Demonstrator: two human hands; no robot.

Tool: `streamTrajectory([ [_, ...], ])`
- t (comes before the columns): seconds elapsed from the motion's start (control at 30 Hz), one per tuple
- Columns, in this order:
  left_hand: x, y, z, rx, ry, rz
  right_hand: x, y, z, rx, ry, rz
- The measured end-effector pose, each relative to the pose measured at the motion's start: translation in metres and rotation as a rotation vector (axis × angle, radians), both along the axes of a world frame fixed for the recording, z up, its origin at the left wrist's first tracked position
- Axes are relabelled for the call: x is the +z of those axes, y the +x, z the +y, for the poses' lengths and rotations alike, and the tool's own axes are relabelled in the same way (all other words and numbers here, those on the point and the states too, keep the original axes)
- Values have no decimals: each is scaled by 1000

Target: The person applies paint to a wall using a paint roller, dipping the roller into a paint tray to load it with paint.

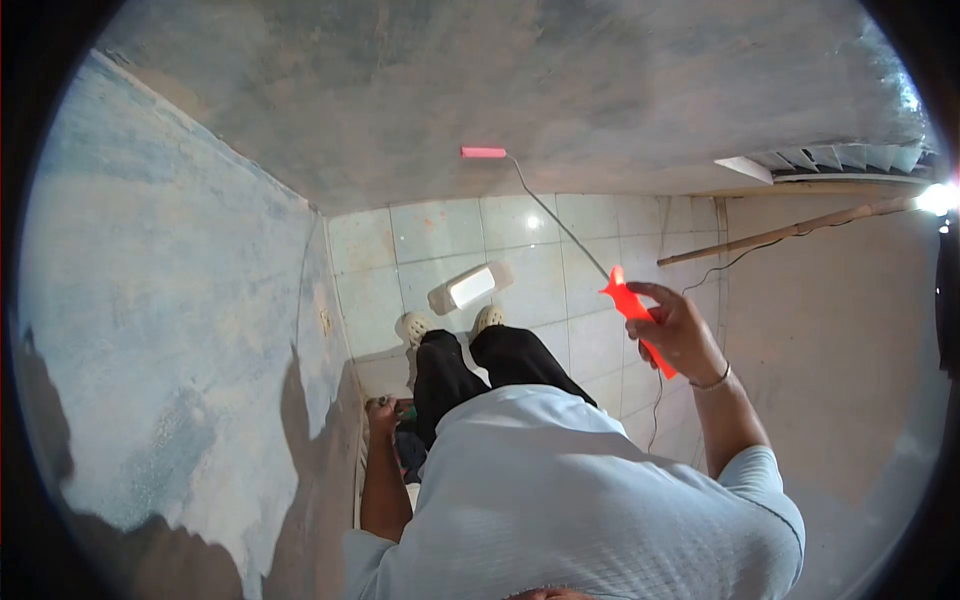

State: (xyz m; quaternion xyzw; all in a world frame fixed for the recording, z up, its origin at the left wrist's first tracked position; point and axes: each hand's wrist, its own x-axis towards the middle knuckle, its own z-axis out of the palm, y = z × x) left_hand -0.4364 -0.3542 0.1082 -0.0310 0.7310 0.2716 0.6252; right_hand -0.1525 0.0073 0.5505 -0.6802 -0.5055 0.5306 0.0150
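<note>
My right hand (675, 335) is wrapped round the orange handle of a paint roller (640, 320). From the handle a long thin metal rod runs up and left to a small pink roller head (484, 153), which is at the patchy grey wall (400, 100). Whether the head touches the wall cannot be made out. My left hand (382, 412) hangs low beside my left leg, near the left wall, its fingers curled; what it holds, if anything, is too small to tell.
A white oblong object (472, 288) lies on the tiled floor (440, 225) ahead of my feet. On the right, a wooden pole (790, 235) slants up to a bright lamp (938, 199), with a cable trailing. Slatted vents (840, 158) sit upper right. Dark items lie by my left leg.
</note>
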Motion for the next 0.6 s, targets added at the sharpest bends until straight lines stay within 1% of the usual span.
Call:
streamTrajectory([
  [0.03,-8,6,5,2,8,3,2,2,0,-24,-9,22],
  [0.07,-16,12,5,50,6,1,-10,0,3,18,-22,12],
  [0.1,-24,16,7,101,5,3,-34,-6,10,62,-34,5],
  [0.13,28,13,36,-200,101,263,-62,-16,21,123,-18,-30],
  [0.17,41,10,40,-189,94,270,-99,-26,33,171,-13,-60],
  [0.2,49,9,39,-144,61,171,-147,-35,47,174,-17,-14],
  [0.23,51,10,40,-95,35,72,-206,-40,60,170,-49,25],
  [0.27,45,10,31,-44,75,5,-254,-55,70,204,-55,17],
  [0.3,42,8,9,-36,61,5,-325,-64,82,293,-36,11],
  [0.33,38,6,-11,24,67,12,-385,-76,85,262,-49,-21],
  [0.37,32,7,-15,83,85,22,-419,-84,93,230,-48,-51],
  [0.4,35,5,-11,80,79,27,-426,-85,100,227,-54,-46],
  [0.47,65,-6,-13,-67,-58,183,-426,-79,80,106,-93,23],
  [0.53,45,-12,-23,-69,-41,191,-378,-48,51,190,-73,51],
  [0.57,37,-15,-23,-56,-26,204,-351,-22,27,211,57,22],
  [0.6,47,-16,-6,-65,-55,170,-290,-7,8,175,31,20],
])
